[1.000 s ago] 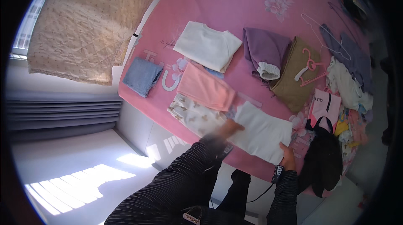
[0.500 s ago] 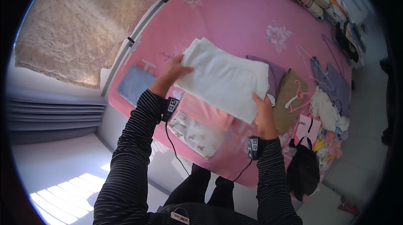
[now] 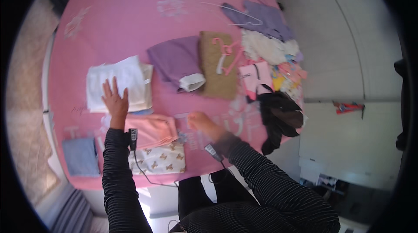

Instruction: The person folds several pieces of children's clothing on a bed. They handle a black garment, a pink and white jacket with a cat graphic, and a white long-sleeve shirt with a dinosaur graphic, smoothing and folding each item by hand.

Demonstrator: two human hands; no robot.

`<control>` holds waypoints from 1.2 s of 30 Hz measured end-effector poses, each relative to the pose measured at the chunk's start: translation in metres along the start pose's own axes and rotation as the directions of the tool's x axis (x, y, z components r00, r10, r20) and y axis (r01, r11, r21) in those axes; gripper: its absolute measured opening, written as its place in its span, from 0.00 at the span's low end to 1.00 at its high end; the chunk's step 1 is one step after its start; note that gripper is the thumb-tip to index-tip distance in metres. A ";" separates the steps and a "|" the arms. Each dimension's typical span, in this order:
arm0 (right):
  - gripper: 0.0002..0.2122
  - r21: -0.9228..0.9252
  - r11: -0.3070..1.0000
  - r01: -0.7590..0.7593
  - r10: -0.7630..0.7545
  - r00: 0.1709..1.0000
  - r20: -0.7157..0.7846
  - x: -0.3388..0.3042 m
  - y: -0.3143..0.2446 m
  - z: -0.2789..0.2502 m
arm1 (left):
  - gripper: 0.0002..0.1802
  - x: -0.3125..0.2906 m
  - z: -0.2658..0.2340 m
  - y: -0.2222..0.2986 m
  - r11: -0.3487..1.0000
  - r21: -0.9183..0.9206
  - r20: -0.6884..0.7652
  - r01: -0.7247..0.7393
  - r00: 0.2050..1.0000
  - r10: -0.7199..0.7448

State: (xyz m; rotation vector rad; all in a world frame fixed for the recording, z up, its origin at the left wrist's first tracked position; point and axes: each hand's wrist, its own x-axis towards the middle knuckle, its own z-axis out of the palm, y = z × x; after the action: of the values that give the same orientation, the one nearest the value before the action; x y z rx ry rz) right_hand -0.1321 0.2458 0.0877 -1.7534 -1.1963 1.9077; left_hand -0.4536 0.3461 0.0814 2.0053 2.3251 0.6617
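Observation:
My left hand (image 3: 115, 101) lies with fingers spread on a folded white cloth (image 3: 126, 76), palm down. The white cloth rests on other folded pieces; a cream edge and a bit of blue show beneath it. My right hand (image 3: 203, 125) hangs over the bed right of a folded pink garment (image 3: 154, 130), blurred by motion; no object shows in it. Nearer me, a folded white cloth with brown bear prints (image 3: 163, 160) touches the pink one. A folded blue-grey cloth (image 3: 81, 157) sits at the near left. Beyond my right hand lie a purple garment (image 3: 176, 59) and a folded olive garment (image 3: 213, 80).
The pink flowered bedsheet (image 3: 126, 24) spreads under everything. Pink hangers (image 3: 228, 52) lie on the olive garment. Along the right edge are a grey-purple garment (image 3: 265, 20), white clothes (image 3: 265, 48), a pink printed piece (image 3: 257, 76) and a black garment (image 3: 283, 117). A white hanger (image 3: 244, 15) lies farther back.
The folded white cloth, held in both hands before, now lies on the bed at the left. My right hand has let go and moved away from it. The view has shifted to the right.

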 end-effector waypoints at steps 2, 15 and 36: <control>0.07 -0.066 0.996 0.057 -0.060 0.997 -0.042 -0.030 0.031 -0.031 | 0.34 0.014 0.019 0.016 0.998 0.056 -0.074 -0.025 0.997 0.029; 0.07 0.425 0.896 0.132 0.286 0.562 -0.776 -0.105 0.102 -0.283 | 0.31 -0.024 0.092 -0.009 0.960 0.259 0.338 0.106 0.921 -0.193; 0.32 -0.351 0.933 -0.076 -0.268 0.505 -0.821 0.003 0.092 -0.394 | 0.16 -0.364 -0.099 0.183 0.941 -0.127 0.895 0.312 0.445 -0.027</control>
State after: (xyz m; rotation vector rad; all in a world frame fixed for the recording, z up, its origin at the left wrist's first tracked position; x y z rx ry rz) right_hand 0.2605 0.3388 0.0521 -2.2915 -1.1686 0.4915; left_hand -0.2401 -0.0115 0.1314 1.3819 1.5919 -0.1245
